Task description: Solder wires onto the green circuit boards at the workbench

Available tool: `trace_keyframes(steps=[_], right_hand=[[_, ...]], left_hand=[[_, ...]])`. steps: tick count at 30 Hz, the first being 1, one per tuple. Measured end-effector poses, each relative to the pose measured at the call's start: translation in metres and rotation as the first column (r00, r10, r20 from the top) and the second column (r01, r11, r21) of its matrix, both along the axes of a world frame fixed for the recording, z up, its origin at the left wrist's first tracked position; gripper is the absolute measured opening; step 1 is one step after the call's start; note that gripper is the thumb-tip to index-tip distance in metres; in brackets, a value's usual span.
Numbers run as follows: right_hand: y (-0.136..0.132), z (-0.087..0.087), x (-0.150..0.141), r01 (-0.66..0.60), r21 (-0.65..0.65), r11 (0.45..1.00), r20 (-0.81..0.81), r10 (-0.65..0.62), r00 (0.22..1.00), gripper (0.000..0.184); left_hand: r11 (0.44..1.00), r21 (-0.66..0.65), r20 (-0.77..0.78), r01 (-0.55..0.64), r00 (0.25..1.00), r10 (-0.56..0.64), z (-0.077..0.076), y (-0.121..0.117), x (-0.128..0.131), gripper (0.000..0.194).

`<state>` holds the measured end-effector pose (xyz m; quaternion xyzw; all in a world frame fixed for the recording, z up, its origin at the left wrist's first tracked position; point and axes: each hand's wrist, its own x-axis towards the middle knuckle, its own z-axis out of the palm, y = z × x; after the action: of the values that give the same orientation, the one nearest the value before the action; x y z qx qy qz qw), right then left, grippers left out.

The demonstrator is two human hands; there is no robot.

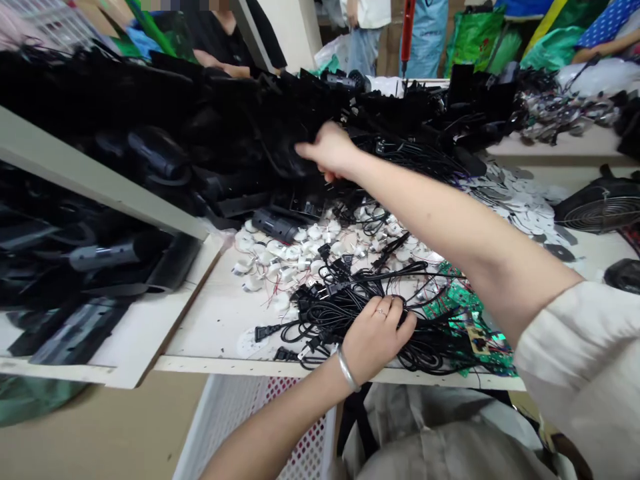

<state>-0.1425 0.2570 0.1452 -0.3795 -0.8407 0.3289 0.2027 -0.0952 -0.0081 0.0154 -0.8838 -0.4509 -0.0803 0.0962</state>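
The left hand (379,335) rests on cables (326,315) — right hand (331,152) by dark pile (225,123).

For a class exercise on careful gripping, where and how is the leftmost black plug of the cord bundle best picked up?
Probably by both long sides of its thick body, from above: the plug lies flat with its end pointing left, sticking out from the tangled cord bundle.
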Motion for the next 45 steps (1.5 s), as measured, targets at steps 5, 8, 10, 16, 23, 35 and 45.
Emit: trace_keyframes(steps=[5, 8, 10, 16, 23, 35, 45], right_hand=[[-0.018, 0.018, 0.074, -0.125, 0.030, 0.992, -0.045, 0.126, 0.991, 0.026], [-0.044, -0.021, 0.145, -0.374, 0.156, 0.914, 0.302, 0.317, 0.899, 0.020], [-0.052, -0.050, 0.185, -0.396, 0.361, 0.844, 0.458, 0.210, 0.864, 0.023], [-0.026, -0.093, 0.227, -0.510, 0.504, 0.698, 0.649, 0.084, 0.756, 0.028], [0.007, -0.033, 0.203, -0.329, 0.632, 0.702, 0.533, -0.085, 0.842, 0.038], [0.015, -0.091, 0.166, -0.519, 0.652, 0.553, 0.533, 0.153, 0.832, 0.053], [0.073, -0.070, 0.166, -0.601, 0.556, 0.575, 0.565, 0.269, 0.780, 0.052]], left_hand=[[1.000, -0.011, 0.009, -0.013, 1.000, 0.013, 0.004, 0.002, 0.002, 0.024], [0.998, -0.053, -0.017, -0.032, 0.999, 0.031, 0.006, 0.000, 0.003, 0.029], [0.997, -0.065, -0.024, -0.042, 0.999, 0.040, 0.010, 0.001, 0.003, 0.038], [0.950, -0.274, -0.141, -0.151, 0.983, 0.116, 0.033, 0.028, 0.003, 0.110], [0.927, -0.358, -0.209, -0.116, 0.977, 0.041, 0.034, 0.038, 0.003, 0.098], [0.943, -0.311, -0.208, -0.117, 0.977, 0.053, 0.027, 0.027, 0.006, 0.080], [0.987, -0.102, -0.190, -0.121, 0.977, 0.100, 0.031, 0.070, -0.015, 0.042]])
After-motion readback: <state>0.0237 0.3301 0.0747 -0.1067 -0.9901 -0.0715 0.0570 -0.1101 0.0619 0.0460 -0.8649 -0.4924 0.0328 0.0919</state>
